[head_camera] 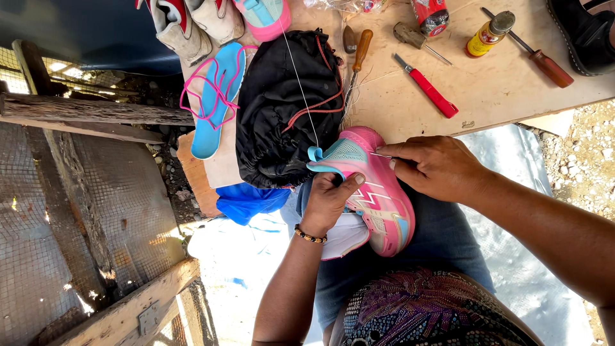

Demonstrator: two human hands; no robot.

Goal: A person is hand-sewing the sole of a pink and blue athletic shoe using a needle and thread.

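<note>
Bare forearms, beaded bracelet (311, 236) on left wrist, blue jeans (442, 240), patterned purple top (429, 311)

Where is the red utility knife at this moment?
In the head view, the red utility knife lies on the wooden board, upper right of centre, between the wooden-handled awl and the small yellow bottle.

Pink sneaker (378, 192) with teal heel and white zigzag stripes, lying on its side across the lap, sole edge toward table; thin thread running from it.

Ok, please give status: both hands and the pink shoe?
Left hand grips pink shoe on lap. Right hand pinches needle at its side. Black bag touches shoe's heel.
</note>
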